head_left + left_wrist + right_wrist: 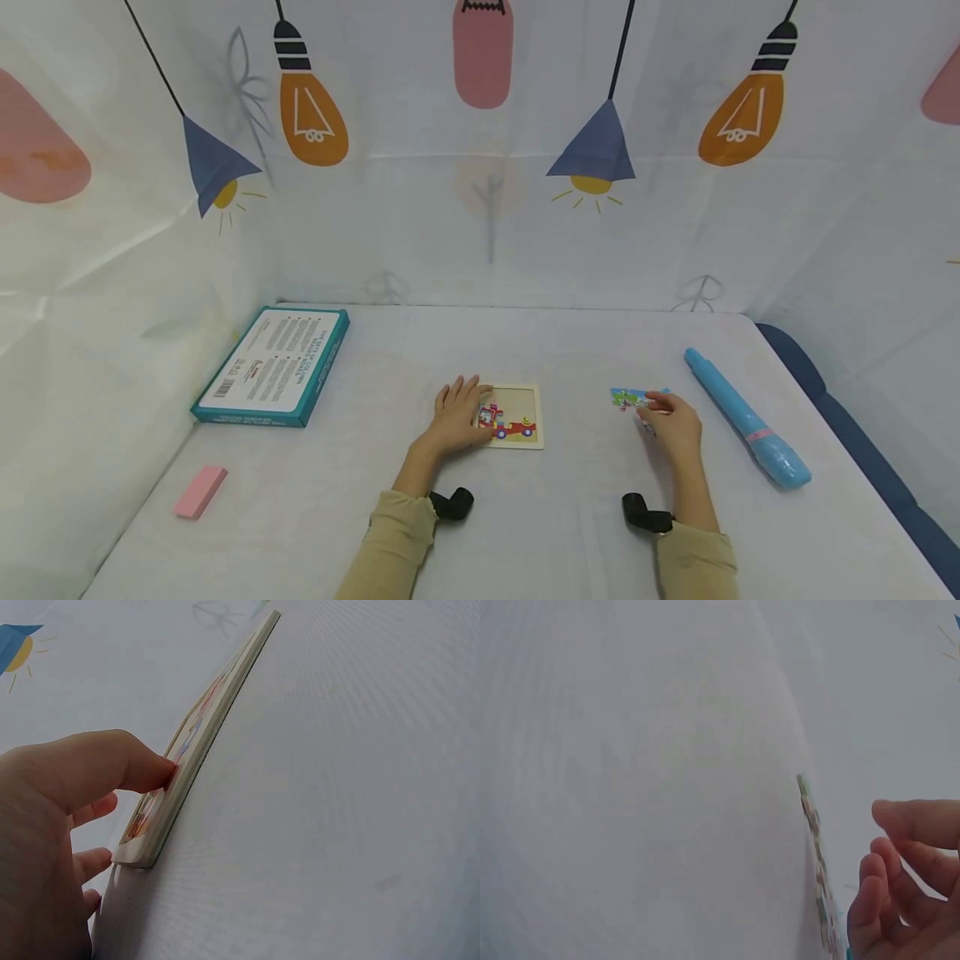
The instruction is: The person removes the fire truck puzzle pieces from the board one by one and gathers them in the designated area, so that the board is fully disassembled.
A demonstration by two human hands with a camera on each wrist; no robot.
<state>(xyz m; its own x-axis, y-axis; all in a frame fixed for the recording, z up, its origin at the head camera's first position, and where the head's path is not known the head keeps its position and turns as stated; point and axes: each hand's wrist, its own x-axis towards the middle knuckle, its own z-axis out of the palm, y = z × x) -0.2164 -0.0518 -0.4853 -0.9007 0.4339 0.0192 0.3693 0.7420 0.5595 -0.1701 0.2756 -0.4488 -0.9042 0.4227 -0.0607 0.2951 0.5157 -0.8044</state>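
A wooden-framed picture puzzle board (517, 400) lies on the table, with a red and blue vehicle picture in part of its tray. My left hand (453, 417) rests over its left side, fingers spread. In the left wrist view the thumb (146, 769) presses on the near rim of the board (169, 817). Colourful puzzle pieces (626, 398), green and blue, lie to the right of the board. Just over them hovers my right hand (675, 427), partly covering them. The right wrist view shows its fingers loosely bent, with nothing between them, beside the row of pieces (821, 870).
A teal and white boxed book (270, 358) lies at the back left. Nearer on that side is a pink block (200, 492). To the right of my right hand lies a light blue tube-shaped item (742, 417) with a pink band. White printed cloth walls surround the table.
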